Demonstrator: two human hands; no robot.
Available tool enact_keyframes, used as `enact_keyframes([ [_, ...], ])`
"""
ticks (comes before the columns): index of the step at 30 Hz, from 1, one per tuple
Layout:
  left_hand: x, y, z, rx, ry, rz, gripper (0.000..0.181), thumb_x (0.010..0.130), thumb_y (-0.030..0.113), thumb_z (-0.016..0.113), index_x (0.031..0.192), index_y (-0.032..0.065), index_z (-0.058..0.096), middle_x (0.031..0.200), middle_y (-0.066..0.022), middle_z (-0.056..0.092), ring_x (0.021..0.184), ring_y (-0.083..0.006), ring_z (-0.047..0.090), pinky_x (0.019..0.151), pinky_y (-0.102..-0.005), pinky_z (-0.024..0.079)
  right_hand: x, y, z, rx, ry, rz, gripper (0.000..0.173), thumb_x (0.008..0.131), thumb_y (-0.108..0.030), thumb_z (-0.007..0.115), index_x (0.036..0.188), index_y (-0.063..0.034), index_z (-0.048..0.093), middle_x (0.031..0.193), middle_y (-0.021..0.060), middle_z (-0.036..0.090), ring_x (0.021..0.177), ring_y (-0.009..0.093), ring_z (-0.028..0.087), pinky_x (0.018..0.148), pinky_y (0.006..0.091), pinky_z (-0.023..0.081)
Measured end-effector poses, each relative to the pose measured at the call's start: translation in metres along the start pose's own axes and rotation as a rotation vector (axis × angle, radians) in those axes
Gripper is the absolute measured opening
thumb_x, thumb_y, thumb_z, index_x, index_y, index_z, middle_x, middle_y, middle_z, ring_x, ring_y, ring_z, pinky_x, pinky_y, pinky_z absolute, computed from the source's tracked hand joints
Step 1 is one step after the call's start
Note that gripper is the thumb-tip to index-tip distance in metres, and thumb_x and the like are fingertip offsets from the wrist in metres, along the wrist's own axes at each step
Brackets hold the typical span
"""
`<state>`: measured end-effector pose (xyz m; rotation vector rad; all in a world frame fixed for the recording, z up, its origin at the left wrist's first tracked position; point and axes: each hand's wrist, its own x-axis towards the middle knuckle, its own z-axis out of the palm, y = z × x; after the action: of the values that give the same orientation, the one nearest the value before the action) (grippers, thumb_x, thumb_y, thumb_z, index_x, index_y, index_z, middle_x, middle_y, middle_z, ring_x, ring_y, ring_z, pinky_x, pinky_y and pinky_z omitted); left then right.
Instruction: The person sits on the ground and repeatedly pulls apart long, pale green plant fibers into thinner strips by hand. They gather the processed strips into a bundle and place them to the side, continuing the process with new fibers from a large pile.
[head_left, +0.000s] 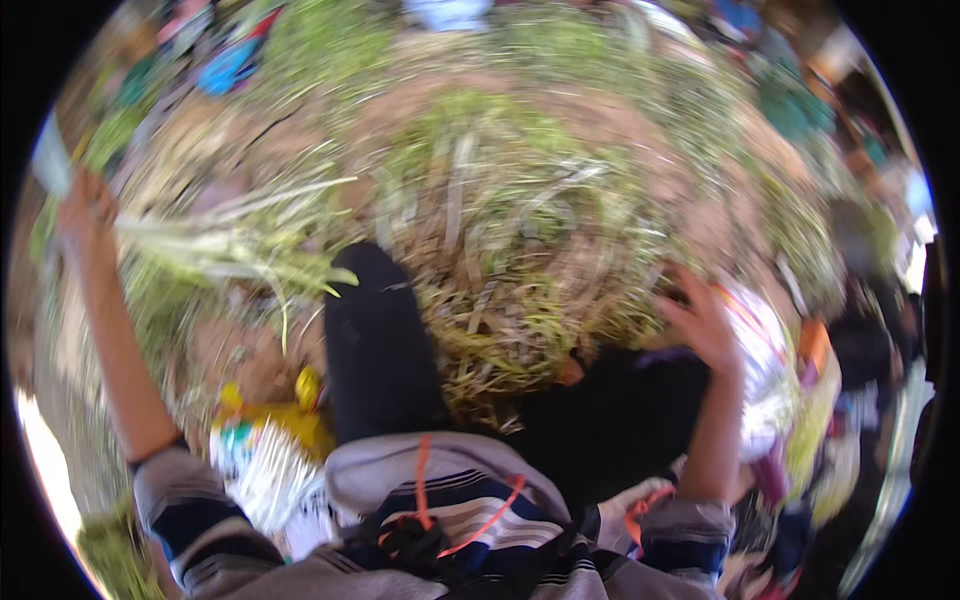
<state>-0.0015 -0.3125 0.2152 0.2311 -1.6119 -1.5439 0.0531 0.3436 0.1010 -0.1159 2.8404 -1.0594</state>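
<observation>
Out at the far left, my left hand (88, 202) is closed around a bunch of pale green leafy stalks (225, 244). The leafy ends trail right, to beside my raised knee in dark trousers (379, 330). A pale bluish thing (51, 161) shows just above that hand; blur hides what it is. My right hand (701, 319) hovers at the right with its fingers apart, and I see nothing in it. Beside it stands a white sack (761, 367). Between and beyond my legs, loose cut greenery and dry leaves (510, 322) cover the ground.
A yellow plastic bag (281, 424) and a bundle of white strips (274, 476) lie at my left hip. More greenery (547, 52) is spread farther off on bare soil (637, 112). Blurred people and belongings (862, 330) line the right edge. A blue object (225, 71) lies at upper left.
</observation>
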Motion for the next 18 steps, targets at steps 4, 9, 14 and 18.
enact_keyframes([
  [4, 0.005, 0.005, -0.105, 1.137, -0.171, 0.339, 0.029, 0.091, 0.036, 0.053, 0.096, 0.0076, 0.059, 0.074, -0.0084, 0.059, 0.061, -0.0199, 0.055, 0.054, -0.0332, 0.043, -0.043, 0.064, -0.015, 0.144, -0.04, 0.128, 0.051, 0.089, -0.012, 0.055, 0.136, -0.0008, 0.037, 0.129, 0.0134, 0.047, 0.113, 0.022, 0.048, 0.092, 0.0314, 0.041],
  [9, -0.078, -0.005, -0.256, 1.665, -0.633, 0.599, 0.019, 0.092, 0.019, 0.049, 0.109, 0.0127, 0.055, 0.079, -0.0123, 0.058, 0.066, -0.0268, 0.061, 0.054, -0.0384, 0.051, -0.036, 0.046, -0.017, 0.006, -0.239, 0.093, 0.049, 0.094, -0.015, 0.047, 0.139, -0.0007, 0.033, 0.131, 0.0143, 0.046, 0.121, 0.021, 0.043, 0.099, 0.0318, 0.035],
  [14, -0.221, -0.034, -0.348, 1.729, -0.787, 0.279, 0.009, 0.085, 0.011, 0.052, 0.093, 0.0088, 0.056, 0.083, -0.0102, 0.06, 0.078, -0.0257, 0.061, 0.064, -0.0361, 0.053, -0.022, 0.051, -0.019, 0.095, -0.241, 0.156, 0.046, 0.096, -0.016, 0.046, 0.137, 0.0005, 0.036, 0.13, 0.0136, 0.047, 0.119, 0.02, 0.044, 0.097, 0.0305, 0.036],
  [18, -0.305, -0.07, -0.35, 1.449, -0.857, 0.178, 0.015, 0.075, 0.006, 0.058, 0.089, 0.0068, 0.055, 0.089, -0.0078, 0.059, 0.087, -0.025, 0.059, 0.076, -0.0345, 0.05, -0.024, 0.045, -0.018, 0.082, -0.208, 0.097, 0.042, 0.096, -0.017, 0.046, 0.133, 0.0013, 0.041, 0.127, 0.0114, 0.05, 0.115, 0.019, 0.047, 0.096, 0.0292, 0.036],
])
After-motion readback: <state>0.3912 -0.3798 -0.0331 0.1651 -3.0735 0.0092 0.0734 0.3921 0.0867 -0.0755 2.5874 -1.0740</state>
